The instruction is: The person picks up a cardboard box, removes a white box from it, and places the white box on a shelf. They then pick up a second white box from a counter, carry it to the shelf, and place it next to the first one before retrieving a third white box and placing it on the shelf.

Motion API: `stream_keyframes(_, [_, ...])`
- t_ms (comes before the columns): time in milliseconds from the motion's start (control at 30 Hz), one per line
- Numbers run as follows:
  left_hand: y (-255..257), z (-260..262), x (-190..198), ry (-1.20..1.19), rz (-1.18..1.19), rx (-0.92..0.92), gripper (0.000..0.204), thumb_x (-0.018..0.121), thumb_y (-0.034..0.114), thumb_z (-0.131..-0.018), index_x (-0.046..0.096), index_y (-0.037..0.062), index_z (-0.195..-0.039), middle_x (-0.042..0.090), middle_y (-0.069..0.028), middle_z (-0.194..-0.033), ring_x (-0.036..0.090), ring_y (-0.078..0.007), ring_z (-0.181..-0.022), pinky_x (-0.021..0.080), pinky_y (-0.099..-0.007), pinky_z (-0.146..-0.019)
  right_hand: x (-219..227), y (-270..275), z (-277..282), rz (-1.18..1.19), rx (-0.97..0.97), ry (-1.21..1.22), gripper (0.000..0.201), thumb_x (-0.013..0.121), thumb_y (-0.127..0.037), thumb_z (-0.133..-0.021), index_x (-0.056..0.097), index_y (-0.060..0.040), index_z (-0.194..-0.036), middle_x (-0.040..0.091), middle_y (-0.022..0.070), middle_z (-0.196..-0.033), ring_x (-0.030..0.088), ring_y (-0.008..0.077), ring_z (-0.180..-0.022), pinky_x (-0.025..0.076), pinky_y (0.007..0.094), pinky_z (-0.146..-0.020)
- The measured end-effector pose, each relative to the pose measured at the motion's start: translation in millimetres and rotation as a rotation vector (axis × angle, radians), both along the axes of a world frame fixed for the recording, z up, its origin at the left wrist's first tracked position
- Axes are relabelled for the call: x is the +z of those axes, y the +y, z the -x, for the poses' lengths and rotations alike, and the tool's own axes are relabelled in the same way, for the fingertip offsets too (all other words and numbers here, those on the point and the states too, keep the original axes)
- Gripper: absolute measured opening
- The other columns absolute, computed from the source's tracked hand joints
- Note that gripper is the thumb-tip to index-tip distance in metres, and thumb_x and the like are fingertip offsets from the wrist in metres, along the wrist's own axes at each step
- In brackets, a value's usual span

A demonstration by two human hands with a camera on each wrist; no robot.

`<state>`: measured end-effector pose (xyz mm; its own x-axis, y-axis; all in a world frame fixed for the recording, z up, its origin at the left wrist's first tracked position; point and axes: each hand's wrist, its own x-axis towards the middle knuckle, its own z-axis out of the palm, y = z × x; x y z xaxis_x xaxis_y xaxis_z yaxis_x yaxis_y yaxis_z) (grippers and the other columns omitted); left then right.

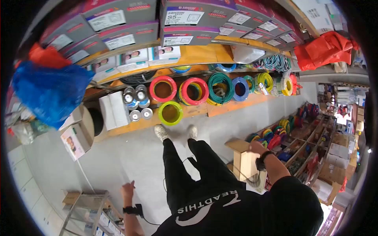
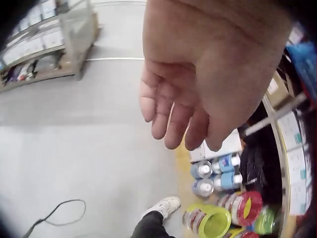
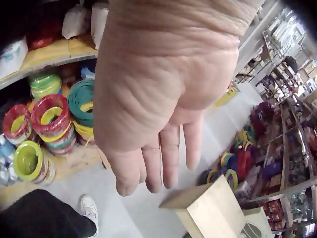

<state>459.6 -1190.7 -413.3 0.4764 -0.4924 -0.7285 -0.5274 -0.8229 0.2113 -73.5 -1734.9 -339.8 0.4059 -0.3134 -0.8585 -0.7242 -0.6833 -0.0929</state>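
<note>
In the head view the left hand [image 1: 127, 190] hangs at the person's side over the grey floor. Its fingers are loosely bent in the left wrist view, and the hand [image 2: 198, 84] holds nothing. The right hand [image 1: 258, 148] is out on the other side, above a pale wooden box [image 1: 241, 157]. Seen from its wrist camera, the right hand [image 3: 158, 99] has relaxed, nearly straight fingers, with nothing held. Coils of wire stand ahead of the feet: a yellow-green coil [image 1: 170, 113], red coils [image 1: 163, 89] and a green coil [image 1: 220, 88].
Shelves with grey-purple boxes [image 1: 183, 17] rise above the coils. A blue bag [image 1: 51, 92] hangs at left, a red bag [image 1: 325, 51] at right. Low racks [image 1: 303, 153] run along the right; a glass-sided shelf [image 1: 84, 212] stands lower left. A thin cable crosses the floor.
</note>
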Motion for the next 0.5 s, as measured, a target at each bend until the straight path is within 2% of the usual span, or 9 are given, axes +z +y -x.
stream_keyframes(33, [1.2, 21.2, 32.1, 0.070, -0.049, 0.398, 0.037, 0.055, 0.042, -0.082, 0.067, 0.0089, -0.070, 0.062, -0.0145, -0.069, 0.060, -0.0325, -0.064, 0.048, -0.0415, -0.062, 15.1, 12.6, 7.6, -0.045, 0.009, -0.023, 0.040, 0.065, -0.043, -0.070, 0.067, -0.0031, -0.073, 0.063, 0.0151, -0.070, 0.062, 0.0303, -0.071, 0.048, 0.0431, -0.068])
stream_keyframes(100, [38.7, 61.4, 47.8, -0.243, 0.133, -0.131, 0.026, 0.060, 0.031, -0.080, 0.066, 0.0062, -0.075, 0.064, -0.0121, -0.067, 0.061, -0.0253, -0.059, 0.048, -0.0347, -0.054, 13.1, 28.5, 15.6, -0.250, -0.241, 0.227, 0.045, 0.067, -0.048, -0.069, 0.068, -0.0042, -0.078, 0.064, 0.0123, -0.074, 0.061, 0.0286, -0.081, 0.047, 0.0418, -0.072])
stream_keyframes(133, [50.6, 83.5, 48.8, -0.267, 0.121, -0.108, 0.026, 0.060, 0.031, -0.080, 0.066, 0.0062, -0.075, 0.064, -0.0121, -0.067, 0.061, -0.0253, -0.059, 0.048, -0.0347, -0.054, 2.0, 30.1, 14.7, -0.257, -0.212, 0.208, 0.045, 0.067, -0.048, -0.069, 0.068, -0.0042, -0.078, 0.064, 0.0123, -0.074, 0.061, 0.0286, -0.081, 0.047, 0.0418, -0.072])
stream_keyframes(200, [44.6, 131.8, 63.9, 0.103, 0.165, 1.109, 0.018, 0.063, 0.022, -0.078, 0.065, 0.0044, -0.079, 0.064, -0.0075, -0.069, 0.060, -0.0152, -0.060, 0.046, -0.0270, -0.051, -38.6, 27.6, 16.4, -0.133, 0.187, -0.059, 0.044, 0.062, -0.049, -0.073, 0.068, -0.0059, -0.080, 0.064, 0.0111, -0.074, 0.059, 0.0286, -0.084, 0.047, 0.0409, -0.074])
stream_keyframes(233, [44.4, 156.8, 68.9, 0.106, 0.221, 1.178, 0.020, 0.062, 0.023, -0.078, 0.065, 0.0040, -0.081, 0.064, -0.0052, -0.071, 0.058, -0.0101, -0.062, 0.045, -0.0241, -0.051, -47.7, 18.2, 3.6, -0.140, 0.230, -0.106, 0.044, 0.058, -0.050, -0.076, 0.068, -0.0070, -0.076, 0.064, 0.0113, -0.072, 0.059, 0.0292, -0.081, 0.047, 0.0414, -0.074])
stream_keyframes(333, [58.8, 221.3, 69.3, 0.081, 0.291, 1.190, 0.019, 0.061, 0.022, -0.078, 0.066, 0.0039, -0.083, 0.065, -0.0063, -0.071, 0.060, -0.0121, -0.062, 0.047, -0.0252, -0.053, -70.7, -17.9, -57.3, -0.005, 0.229, -0.295, 0.052, 0.048, -0.051, -0.081, 0.065, -0.0078, -0.059, 0.062, 0.0124, -0.065, 0.060, 0.0277, -0.068, 0.048, 0.0406, -0.069])
stream_keyframes(367, [64.5, 241.9, 69.7, 0.058, 0.245, 1.100, 0.022, 0.061, 0.023, -0.076, 0.066, 0.0042, -0.087, 0.065, -0.0069, -0.073, 0.061, -0.0132, -0.064, 0.048, -0.0265, -0.054, -14.2, -17.0, -93.7, -0.054, -0.083, -0.307, 0.050, 0.050, -0.050, -0.080, 0.065, -0.0062, -0.060, 0.061, 0.0115, -0.059, 0.061, 0.0257, -0.060, 0.049, 0.0377, -0.065])
stream_keyframes(433, [75.9, 282.0, 81.0, 0.033, 0.203, 1.029, 0.026, 0.061, 0.023, -0.075, 0.066, 0.0044, -0.091, 0.066, -0.0076, -0.074, 0.062, -0.0143, -0.066, 0.048, -0.0278, -0.055, 31.8, -14.7, -108.4, 0.012, -0.076, -0.453, 0.047, 0.052, -0.047, -0.079, 0.065, -0.0053, -0.060, 0.060, 0.0106, -0.055, 0.060, 0.0250, -0.055, 0.049, 0.0370, -0.062])
stream_keyframes(500, [85.7, 312.3, 93.4, 0.144, 0.144, 1.202, 0.027, 0.061, 0.024, -0.074, 0.066, 0.0048, -0.091, 0.065, -0.0070, -0.073, 0.062, -0.0141, -0.065, 0.048, -0.0278, -0.054, 55.0, -13.5, -113.9, 0.035, -0.209, -0.544, 0.041, 0.054, -0.040, -0.078, 0.065, -0.0043, -0.062, 0.061, 0.0130, -0.058, 0.060, 0.0278, -0.058, 0.048, 0.0395, -0.061])
